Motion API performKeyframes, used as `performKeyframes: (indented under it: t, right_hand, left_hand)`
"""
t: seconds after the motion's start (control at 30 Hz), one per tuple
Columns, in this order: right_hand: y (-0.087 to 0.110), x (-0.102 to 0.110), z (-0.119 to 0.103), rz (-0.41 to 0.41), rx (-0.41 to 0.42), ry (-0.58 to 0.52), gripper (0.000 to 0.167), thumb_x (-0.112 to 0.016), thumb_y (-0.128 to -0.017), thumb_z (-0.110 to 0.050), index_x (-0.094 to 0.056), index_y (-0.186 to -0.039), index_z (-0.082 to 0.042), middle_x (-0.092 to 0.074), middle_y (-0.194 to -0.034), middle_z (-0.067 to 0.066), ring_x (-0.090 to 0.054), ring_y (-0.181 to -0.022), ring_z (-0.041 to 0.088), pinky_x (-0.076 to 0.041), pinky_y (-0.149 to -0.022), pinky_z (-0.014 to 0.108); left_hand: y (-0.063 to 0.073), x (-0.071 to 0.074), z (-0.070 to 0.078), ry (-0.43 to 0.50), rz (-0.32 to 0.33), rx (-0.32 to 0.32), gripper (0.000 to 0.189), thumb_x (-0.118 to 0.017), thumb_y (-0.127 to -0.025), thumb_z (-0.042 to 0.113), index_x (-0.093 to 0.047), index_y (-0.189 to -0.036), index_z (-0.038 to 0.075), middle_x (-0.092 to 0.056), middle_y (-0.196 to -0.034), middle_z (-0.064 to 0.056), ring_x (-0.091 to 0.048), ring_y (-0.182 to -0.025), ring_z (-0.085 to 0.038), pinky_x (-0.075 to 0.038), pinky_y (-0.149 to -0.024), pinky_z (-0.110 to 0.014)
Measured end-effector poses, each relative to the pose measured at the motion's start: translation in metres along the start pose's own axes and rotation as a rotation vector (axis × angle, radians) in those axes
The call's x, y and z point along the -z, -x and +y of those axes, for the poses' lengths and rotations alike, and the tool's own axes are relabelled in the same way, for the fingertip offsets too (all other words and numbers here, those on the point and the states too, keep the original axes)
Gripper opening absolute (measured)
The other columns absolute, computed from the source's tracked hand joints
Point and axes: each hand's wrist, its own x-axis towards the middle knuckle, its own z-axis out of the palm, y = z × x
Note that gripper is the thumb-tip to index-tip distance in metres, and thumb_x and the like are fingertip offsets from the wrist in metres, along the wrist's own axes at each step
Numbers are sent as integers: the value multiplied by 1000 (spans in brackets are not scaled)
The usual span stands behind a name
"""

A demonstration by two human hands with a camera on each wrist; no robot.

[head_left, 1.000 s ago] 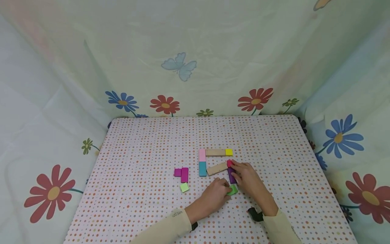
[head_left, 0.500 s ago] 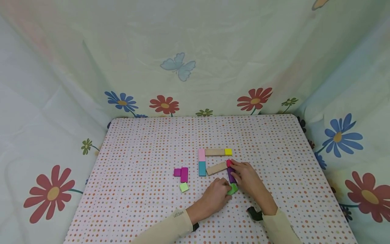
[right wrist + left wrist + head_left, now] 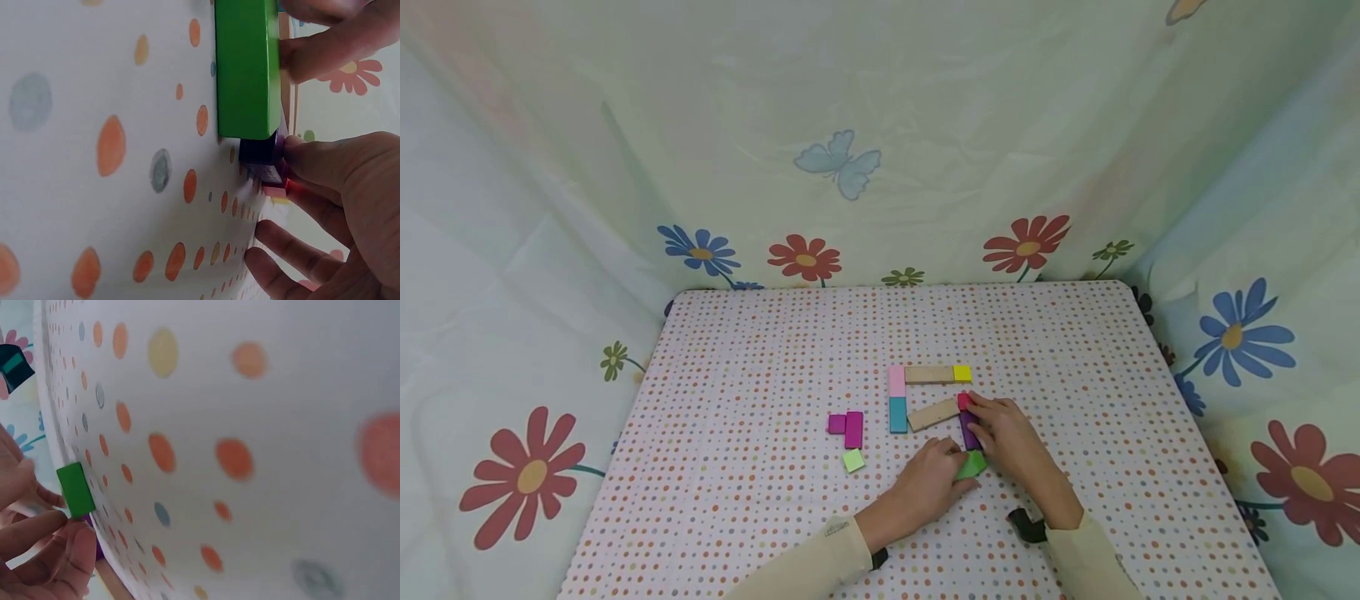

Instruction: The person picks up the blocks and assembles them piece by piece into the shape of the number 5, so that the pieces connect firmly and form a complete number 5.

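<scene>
In the head view, the fingers of my left hand (image 3: 921, 479) touch a green block (image 3: 972, 465), and the thumb stands off its near side. That block (image 3: 247, 69) meets the near end of a purple block (image 3: 968, 431). My right hand (image 3: 1015, 442) rests its thumb on the purple block and its index finger by a small red block (image 3: 963, 402) at the far end. Its other fingers reach down to the cloth in the right wrist view. A bare wooden plank (image 3: 934, 414) lies aslant, its right end against the red block.
A teal block (image 3: 898, 415), pink block (image 3: 897, 381), wooden plank (image 3: 928, 375) and yellow block (image 3: 962, 374) form a corner behind. Leftward lie a magenta block (image 3: 853, 430), a small magenta cube (image 3: 837, 424) and a lime block (image 3: 853, 461). The dotted tablecloth (image 3: 737, 375) covers the table.
The green block has shifted slightly up against the purple block's near end and turned a little. My left thumb has moved away from it. The right hand stays where it was.
</scene>
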Motion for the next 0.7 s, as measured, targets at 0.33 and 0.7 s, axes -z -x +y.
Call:
performKeyframes:
  t: [0.33, 0.7]
  right_hand:
    - [0, -1, -2, -20, -29, 14, 41, -72, -101, -15, -67, -139, 0, -60, -155, 16, -61, -129, 40, -54, -108, 59]
    - [0, 1, -6, -42, -69, 9, 43, -71, -102, -15, -65, -142, -1, -58, -156, 16, -60, -131, 41, -53, -110, 59]
  left_hand:
    - [19, 40, -28, 24, 90, 34, 35, -68, -105, 31, -75, -128, 7, -75, -131, -9, -71, -123, -22, -60, -104, -33]
    - [39, 73, -69, -25, 83, 352, 29, -77, -96, 10, -74, -124, 2, -68, -113, -14, -67, -96, -25, -62, -74, -32]
